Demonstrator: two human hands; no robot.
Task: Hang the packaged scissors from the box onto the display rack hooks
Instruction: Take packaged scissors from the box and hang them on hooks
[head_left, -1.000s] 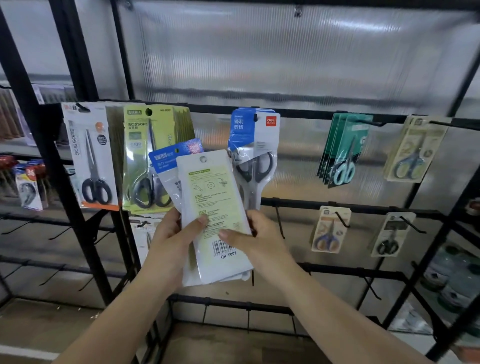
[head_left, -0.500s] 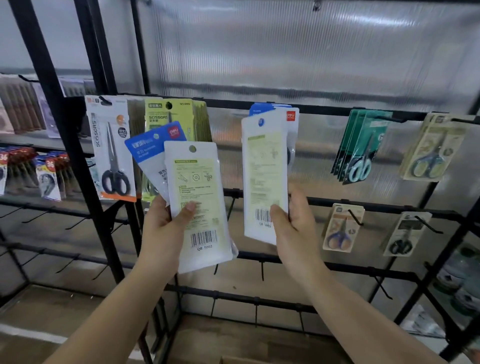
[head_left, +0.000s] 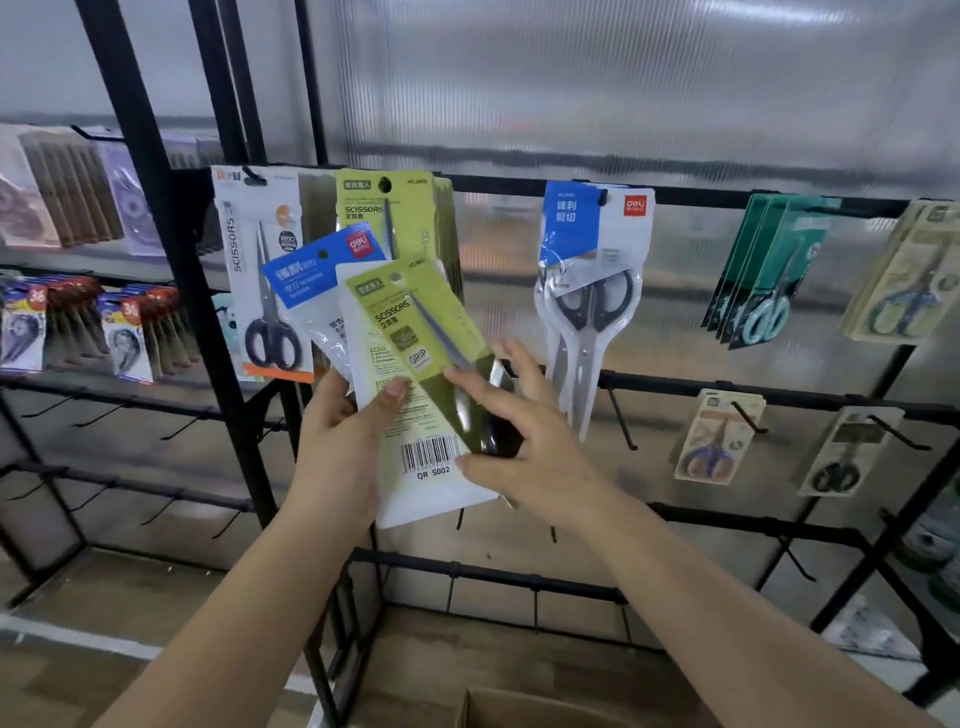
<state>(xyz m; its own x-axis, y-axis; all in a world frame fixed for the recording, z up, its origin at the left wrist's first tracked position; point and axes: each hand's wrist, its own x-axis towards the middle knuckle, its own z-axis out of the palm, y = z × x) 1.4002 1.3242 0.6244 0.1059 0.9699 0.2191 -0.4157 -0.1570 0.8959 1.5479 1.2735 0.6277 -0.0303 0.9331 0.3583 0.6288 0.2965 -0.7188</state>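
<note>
The left hand grips a fan of packs. The right hand pinches the green scissors pack in front, other fingers spread.

The green pack in hand is olive-lime with dark lettering, over a white pack with a black barcode. At ten o'clock of it a blue-and-white pack carries a red logo. The rack is black. At two o'clock hangs a blue-white pack with grey-black scissors; farther right hang teal packs and beige packs.
</note>
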